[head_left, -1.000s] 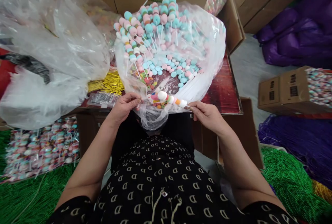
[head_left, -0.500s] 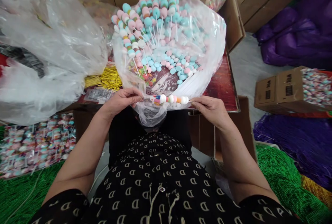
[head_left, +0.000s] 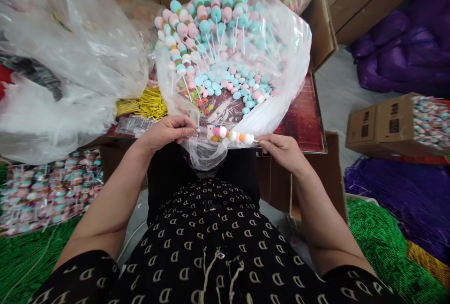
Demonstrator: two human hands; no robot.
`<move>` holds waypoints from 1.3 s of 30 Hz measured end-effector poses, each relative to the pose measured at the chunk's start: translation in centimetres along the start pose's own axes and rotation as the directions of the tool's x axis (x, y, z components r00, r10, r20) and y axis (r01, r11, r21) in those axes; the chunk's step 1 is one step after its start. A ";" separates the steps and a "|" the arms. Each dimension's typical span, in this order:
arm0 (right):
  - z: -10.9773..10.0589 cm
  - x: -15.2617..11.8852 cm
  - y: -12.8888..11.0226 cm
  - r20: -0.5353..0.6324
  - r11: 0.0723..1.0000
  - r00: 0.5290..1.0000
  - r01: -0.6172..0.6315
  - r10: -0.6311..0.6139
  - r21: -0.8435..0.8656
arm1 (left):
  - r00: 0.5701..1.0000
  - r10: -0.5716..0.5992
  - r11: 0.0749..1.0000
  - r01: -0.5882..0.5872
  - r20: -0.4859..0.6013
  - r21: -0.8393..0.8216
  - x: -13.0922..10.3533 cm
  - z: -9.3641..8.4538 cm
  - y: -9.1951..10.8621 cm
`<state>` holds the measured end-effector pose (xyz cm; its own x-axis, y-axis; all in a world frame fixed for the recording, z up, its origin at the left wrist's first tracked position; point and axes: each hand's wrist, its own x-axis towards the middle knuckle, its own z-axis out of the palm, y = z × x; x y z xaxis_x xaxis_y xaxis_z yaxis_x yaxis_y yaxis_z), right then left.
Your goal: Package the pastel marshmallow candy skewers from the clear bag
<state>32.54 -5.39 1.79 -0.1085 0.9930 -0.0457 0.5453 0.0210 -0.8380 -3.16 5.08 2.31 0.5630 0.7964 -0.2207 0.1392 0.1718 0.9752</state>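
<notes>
A marshmallow skewer [head_left: 240, 137], white, pink and orange with bits of green, lies level between my hands, apparently in a clear wrapper with a coloured print at its left end. My right hand [head_left: 281, 150] is closed, thumb and fingers pinching the stick at the skewer's right end. My left hand [head_left: 168, 130] is closed too, pinching a shiny clear end of the wrapper [head_left: 198, 130]. Just beyond them, an open plastic bag [head_left: 274, 118] holds loose pink, blue and white marshmallows [head_left: 251, 83], gummy rings [head_left: 202, 104] and several finished skewers [head_left: 211, 13].
Yellow twist ties [head_left: 151, 103] and small clear packets [head_left: 135, 125] lie left on the red table [head_left: 305, 111]. A large plastic bag [head_left: 87, 50] bulges at left. Wrapped skewers [head_left: 52, 186] sit lower left. Cardboard boxes [head_left: 379, 123] and purple sacks [head_left: 386, 41] stand right.
The skewer's left end has moved right, away from my left fingertips, and the skewer now tilts slightly down to the right. My right hand has shifted slightly down.
</notes>
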 end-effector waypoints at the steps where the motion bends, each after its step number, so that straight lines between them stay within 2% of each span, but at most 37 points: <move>1: 0.0 0.0 0.0 0.015 1.000 1.000 0.010 -0.010 -0.006 | 1.000 -0.005 1.000 0.005 0.002 -0.002 0.0 0.0 0.1; 5: 0.0 -0.1 0.0 0.031 0.999 0.999 0.037 -0.036 -0.030 | 1.000 -0.012 1.000 0.012 0.000 0.019 0.1 0.0 0.3; 16: 0.9 -0.3 0.3 -0.078 0.997 0.997 -0.017 0.023 0.073 | 1.000 0.007 0.992 -0.007 0.005 0.124 0.2 0.2 0.5; 24: 0.1 -0.3 0.1 0.045 0.998 0.999 -0.020 0.017 0.065 | 1.000 0.008 0.983 -0.013 0.026 0.186 0.2 0.2 0.5; 33: 1.2 0.1 -0.3 0.159 0.999 0.987 0.020 -0.026 0.043 | 0.998 0.020 0.979 -0.032 0.061 0.203 0.8 1.0 0.7; 36: 1.3 0.0 -0.3 0.152 0.995 0.988 0.000 -0.016 0.100 | 0.999 0.034 0.990 -0.036 0.014 0.137 0.8 1.3 1.0; 39: 2.1 -0.1 -0.3 0.089 0.966 0.996 -0.046 0.024 0.253 | 0.986 0.115 0.988 -0.126 -0.119 -0.088 0.7 1.9 1.8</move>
<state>30.66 -5.73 0.93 -0.1696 0.9789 -0.1139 0.3213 -0.0544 -0.9454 -0.97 4.80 3.85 0.4744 0.8742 -0.1035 -0.0047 0.1201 0.9928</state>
